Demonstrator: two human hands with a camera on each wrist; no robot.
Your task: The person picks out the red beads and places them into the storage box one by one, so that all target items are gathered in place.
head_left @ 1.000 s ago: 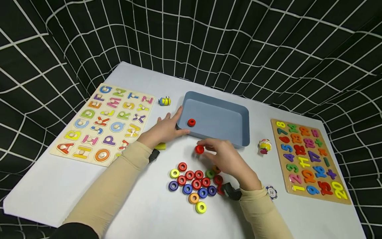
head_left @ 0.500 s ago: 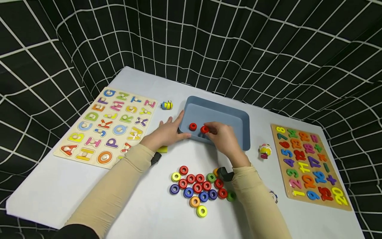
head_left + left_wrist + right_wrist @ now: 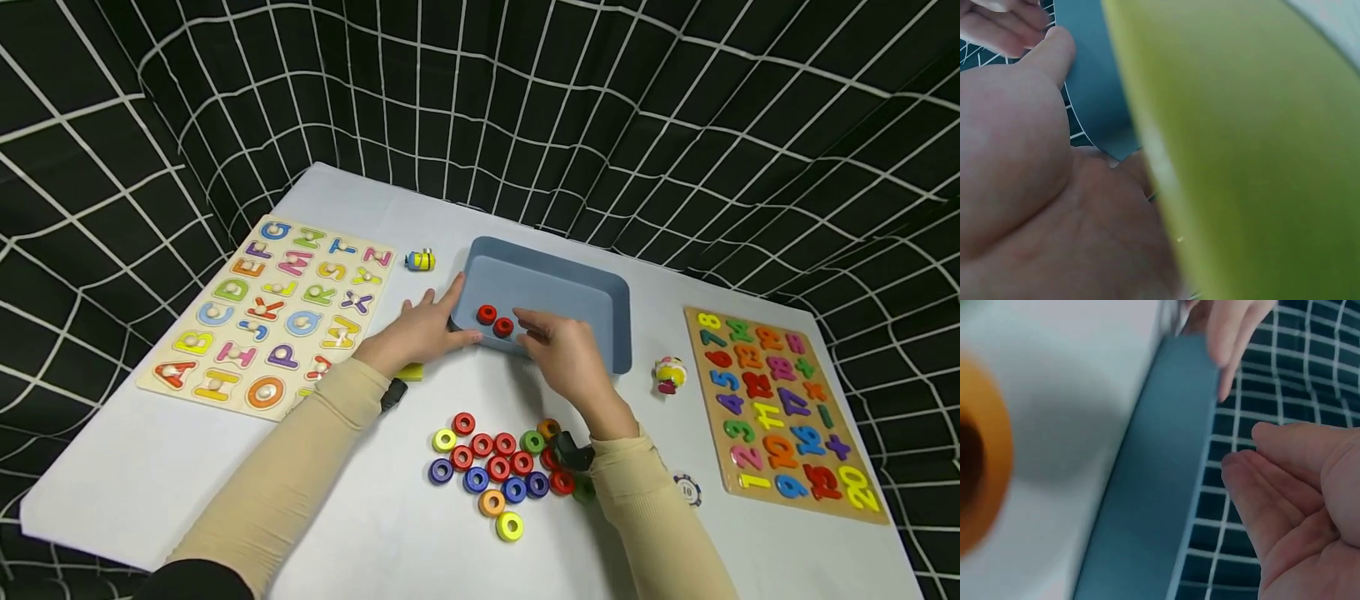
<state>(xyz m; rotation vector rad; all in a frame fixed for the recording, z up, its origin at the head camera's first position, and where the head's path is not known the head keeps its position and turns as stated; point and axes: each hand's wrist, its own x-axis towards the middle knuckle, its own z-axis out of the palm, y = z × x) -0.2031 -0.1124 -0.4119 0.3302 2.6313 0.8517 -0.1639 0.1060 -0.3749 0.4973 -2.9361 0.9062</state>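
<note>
Placing seems done: two glossy red rings (image 3: 503,330) sit in the blue-grey rectangular tray (image 3: 551,292). The right hand (image 3: 564,354), grip released, is beside them; the left hand (image 3: 416,335), unclenched, touches the tray's corner. Lifting clear seems called for.

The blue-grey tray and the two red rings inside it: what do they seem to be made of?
The blue-grey tray seems to be matte plastic, perhaps coated metal: an even colour, rounded corners and little glare. The two red rings show a slight sheen, so probably painted wood or plastic; no visible grain settles which.
</note>
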